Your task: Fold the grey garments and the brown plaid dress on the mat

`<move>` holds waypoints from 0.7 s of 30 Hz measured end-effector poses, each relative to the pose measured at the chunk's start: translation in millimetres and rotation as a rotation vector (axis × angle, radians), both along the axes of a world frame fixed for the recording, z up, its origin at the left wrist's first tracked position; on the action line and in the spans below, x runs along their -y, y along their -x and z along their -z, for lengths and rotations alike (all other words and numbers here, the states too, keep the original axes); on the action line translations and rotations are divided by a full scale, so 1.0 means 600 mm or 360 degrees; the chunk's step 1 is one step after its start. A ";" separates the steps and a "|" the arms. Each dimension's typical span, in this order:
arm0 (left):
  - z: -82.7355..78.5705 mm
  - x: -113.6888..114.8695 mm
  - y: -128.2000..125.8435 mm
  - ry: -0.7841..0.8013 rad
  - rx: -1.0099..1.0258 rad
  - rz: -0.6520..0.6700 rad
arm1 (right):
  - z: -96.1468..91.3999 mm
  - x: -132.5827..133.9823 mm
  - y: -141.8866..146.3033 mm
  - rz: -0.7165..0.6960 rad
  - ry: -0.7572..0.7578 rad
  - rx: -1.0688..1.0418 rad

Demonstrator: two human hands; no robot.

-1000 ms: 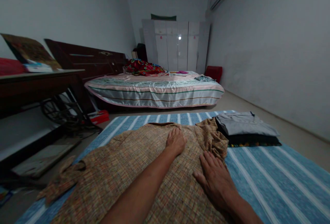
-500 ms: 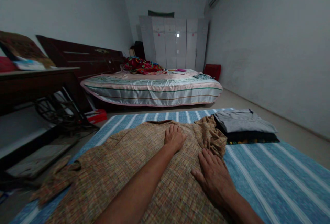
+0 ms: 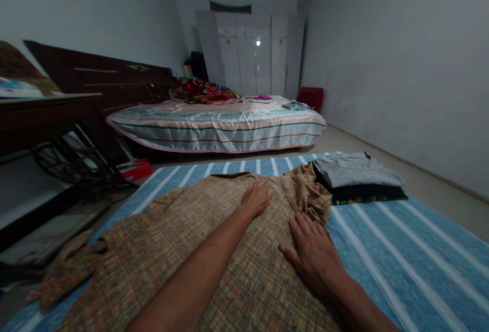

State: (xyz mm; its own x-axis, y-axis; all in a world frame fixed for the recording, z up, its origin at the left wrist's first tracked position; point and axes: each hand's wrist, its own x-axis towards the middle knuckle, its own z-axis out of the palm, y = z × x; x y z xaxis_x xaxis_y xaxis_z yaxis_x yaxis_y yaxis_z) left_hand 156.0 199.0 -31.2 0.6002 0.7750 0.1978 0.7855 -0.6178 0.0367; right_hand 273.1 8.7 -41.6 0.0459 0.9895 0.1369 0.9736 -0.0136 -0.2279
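A brown checked shirt (image 3: 183, 240) lies spread over a blue-and-white striped bed cover (image 3: 385, 240). My left hand (image 3: 257, 197) rests palm down on it near the collar, its fingers laid on the cloth. Closer to me, my right hand (image 3: 315, 250) lies flat on the shirt's right side, thumb held apart, just below a bunched sleeve (image 3: 305, 192). The other sleeve (image 3: 69, 271) hangs out toward the left edge of the bed. Both forearms cover part of the shirt.
Folded clothes, a grey shirt (image 3: 357, 169) on top of dark ones (image 3: 367, 193), sit right of the shirt. Beyond stands a larger bed (image 3: 229, 136) with a red floral blanket (image 3: 206, 91). A table (image 3: 42, 113) is at left, a wardrobe (image 3: 248, 57) at the back.
The view has tilted slightly down and to the right. Both hands stay at nearly the same spots on the shirt.
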 end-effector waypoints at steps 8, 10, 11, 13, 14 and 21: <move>0.003 -0.014 -0.009 -0.0017 0.0023 -0.0095 | -0.007 0.001 0.001 0.0012 0.0026 -0.0035; 0.006 -0.017 -0.011 -0.0012 0.0023 -0.0134 | -0.010 0.001 0.001 0.0007 0.0038 -0.0040; 0.007 -0.018 -0.012 -0.0003 0.0019 -0.0125 | -0.011 0.001 0.001 0.0007 0.0043 -0.0040; 0.007 -0.021 -0.011 0.0032 0.0006 -0.0066 | -0.012 0.001 0.002 0.0013 0.0045 -0.0043; 0.006 -0.023 -0.011 0.0055 -0.0003 -0.0027 | -0.012 0.001 0.002 0.0014 0.0043 -0.0046; -0.003 -0.024 -0.007 0.0104 -0.0030 0.0125 | -0.010 0.001 0.003 0.0011 0.0031 -0.0068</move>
State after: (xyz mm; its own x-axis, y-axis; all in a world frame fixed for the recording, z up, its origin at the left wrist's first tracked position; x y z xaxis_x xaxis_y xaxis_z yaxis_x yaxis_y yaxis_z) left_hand 160.5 213.6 -29.5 0.6629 0.7361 0.1369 0.7355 -0.6744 0.0646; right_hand 271.5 8.2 -35.7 0.0579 0.9916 0.1157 0.9628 -0.0249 -0.2692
